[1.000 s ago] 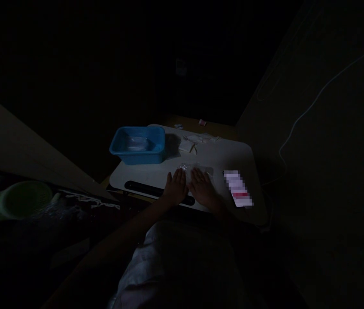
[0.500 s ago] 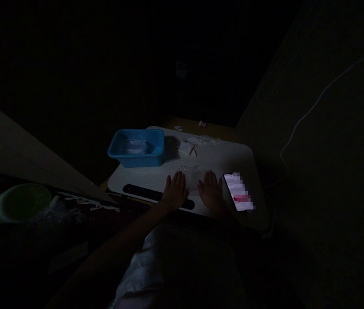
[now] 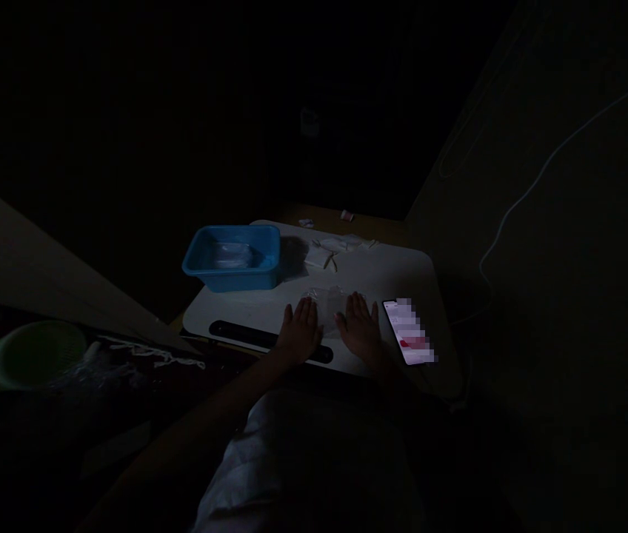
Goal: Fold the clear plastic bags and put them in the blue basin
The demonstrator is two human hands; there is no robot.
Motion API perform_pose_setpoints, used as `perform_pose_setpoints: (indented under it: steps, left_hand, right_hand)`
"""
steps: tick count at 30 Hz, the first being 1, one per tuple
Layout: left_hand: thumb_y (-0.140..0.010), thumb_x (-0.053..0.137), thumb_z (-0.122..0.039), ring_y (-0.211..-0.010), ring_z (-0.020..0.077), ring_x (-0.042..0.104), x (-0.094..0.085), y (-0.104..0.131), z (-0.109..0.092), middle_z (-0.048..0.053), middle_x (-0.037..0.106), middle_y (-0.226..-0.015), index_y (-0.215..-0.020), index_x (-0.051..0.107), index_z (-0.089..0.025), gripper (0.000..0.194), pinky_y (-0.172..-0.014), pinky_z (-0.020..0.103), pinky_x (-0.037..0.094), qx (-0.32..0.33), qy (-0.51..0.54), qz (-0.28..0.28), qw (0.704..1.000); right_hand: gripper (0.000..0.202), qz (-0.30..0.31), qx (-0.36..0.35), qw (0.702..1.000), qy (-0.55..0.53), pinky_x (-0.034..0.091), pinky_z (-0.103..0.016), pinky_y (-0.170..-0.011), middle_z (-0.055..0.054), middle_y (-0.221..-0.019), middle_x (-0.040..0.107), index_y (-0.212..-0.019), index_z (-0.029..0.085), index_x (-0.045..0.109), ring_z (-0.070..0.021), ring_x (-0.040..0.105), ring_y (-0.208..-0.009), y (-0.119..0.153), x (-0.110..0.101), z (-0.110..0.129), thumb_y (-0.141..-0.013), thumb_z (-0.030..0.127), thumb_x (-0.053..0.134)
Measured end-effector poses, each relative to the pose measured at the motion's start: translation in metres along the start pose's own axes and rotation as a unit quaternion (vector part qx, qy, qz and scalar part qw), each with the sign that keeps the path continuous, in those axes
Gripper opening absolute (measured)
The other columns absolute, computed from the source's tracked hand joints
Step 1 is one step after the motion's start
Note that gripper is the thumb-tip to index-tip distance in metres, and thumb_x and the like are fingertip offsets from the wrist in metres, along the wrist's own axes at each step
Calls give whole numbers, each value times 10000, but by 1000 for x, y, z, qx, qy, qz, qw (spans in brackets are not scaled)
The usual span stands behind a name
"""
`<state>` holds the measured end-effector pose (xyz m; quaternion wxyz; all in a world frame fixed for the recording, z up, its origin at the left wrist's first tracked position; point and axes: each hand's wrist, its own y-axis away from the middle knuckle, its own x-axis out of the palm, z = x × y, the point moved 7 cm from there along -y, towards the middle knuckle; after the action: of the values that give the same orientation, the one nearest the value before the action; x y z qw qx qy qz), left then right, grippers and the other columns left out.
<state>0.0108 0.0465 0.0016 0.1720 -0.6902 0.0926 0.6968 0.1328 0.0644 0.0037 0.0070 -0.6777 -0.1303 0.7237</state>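
A clear plastic sheet or bag (image 3: 329,303) lies flat on the small white table (image 3: 397,274) in dim light. My left hand (image 3: 299,333) rests on its left side, palm down with the fingers stretched forward. On its right side lies my right hand (image 3: 359,329), flat as well, fingers extended and the thumb toward the middle. Neither hand grips anything. Just right of my right hand is a phone (image 3: 407,333) with a lit, partly blurred screen.
A blue plastic basin (image 3: 241,281) with clear plastic inside stands at the table's left back. White scraps (image 3: 321,257) lie behind my hands. A black slot (image 3: 244,334) runs along the front edge. A green container (image 3: 41,355) is at lower left; a white cable (image 3: 541,174) hangs at right.
Both hands stay flat on the plastic, with my right hand slightly closer to the middle. The whole view has shifted a little.
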Motion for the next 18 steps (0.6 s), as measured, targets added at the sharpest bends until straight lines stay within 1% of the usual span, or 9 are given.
perform_pose_setpoints:
  steps: [3, 6, 8, 10, 12, 14, 16, 17, 18]
  left_hand:
    - [-907, 243, -370, -1333, 277, 189, 2, 1, 3, 191, 241, -1426, -1352, 294, -17, 570, -1041, 501, 187, -11, 3, 2, 1000]
    - [-912, 221, -405, -1332, 286, 189, 1, 2, 14, 193, 238, -1425, -1352, 297, -24, 587, -1032, 538, 179, -46, 8, 12, 999]
    - [-916, 208, -409, -1330, 298, 191, -5, 1, 23, 195, 244, -1422, -1345, 310, -22, 586, -1029, 562, 165, -75, 14, 18, 997]
    - [-916, 218, -392, -1328, 313, 188, -16, -4, 28, 212, 246, -1417, -1336, 314, 0, 583, -1035, 572, 142, -91, 24, 8, 996]
    - [-916, 228, -352, -1332, 301, 180, -29, -13, 21, 223, 251, -1412, -1334, 306, 15, 562, -1055, 544, 128, -57, 48, -18, 997]
    - [-916, 224, -322, -1336, 259, 186, -38, -21, 0, 196, 282, -1410, -1342, 296, -4, 536, -1071, 470, 180, 34, 102, -23, 994]
    - [-920, 207, -315, -1340, 200, 183, -39, -26, -27, 133, 276, -1429, -1362, 278, -61, 514, -1080, 378, 211, 143, 164, -9, 976]
    - [-923, 194, -322, -1341, 188, 178, -37, -28, -36, 133, 273, -1430, -1362, 272, -48, 523, -1084, 348, 209, 167, 187, 0, 968]
    - [-925, 183, -331, -1343, 187, 169, -33, -30, -43, 151, 258, -1432, -1360, 257, -19, 541, -1085, 336, 206, 176, 201, 10, 964]
  right_hand:
    - [579, -9, -6, 1000, 1, 94, -507, -1054, -178, -1411, 297, -1339, 39, 329, -259, 243, -1316, 2, -3, 2, -913, 413, 206]
    - [575, -18, -12, 1000, 2, 103, -513, -1050, -185, -1403, 310, -1334, 32, 335, -267, 259, -1307, 3, -6, 3, -915, 402, 199]
    - [573, -20, -10, 1000, 3, 103, -526, -1046, -183, -1402, 316, -1334, 32, 335, -278, 253, -1307, 3, -7, 3, -913, 398, 203]
    - [565, -20, -6, 1000, 6, 85, -545, -1043, -177, -1402, 320, -1333, 40, 340, -288, 237, -1311, 3, -6, 3, -910, 392, 213]
    - [563, -15, -2, 1000, 13, 64, -561, -1040, -172, -1408, 312, -1337, 49, 338, -293, 215, -1318, 3, -5, 3, -905, 391, 222]
    - [552, 0, -1, 1000, 22, 58, -568, -1038, -164, -1422, 287, -1350, 65, 317, -293, 196, -1325, 3, -3, 3, -897, 369, 238]
    - [541, 23, -3, 999, 28, 65, -566, -1038, -144, -1444, 245, -1370, 108, 290, -290, 171, -1335, 3, 0, 2, -881, 340, 276]
    - [543, 35, -5, 999, 29, 70, -565, -1037, -133, -1454, 222, -1376, 132, 281, -290, 157, -1339, 2, 1, 1, -870, 329, 298]
    - [548, 46, -7, 998, 30, 73, -565, -1037, -125, -1461, 203, -1380, 149, 274, -291, 144, -1342, 2, 3, 1, -861, 321, 315]
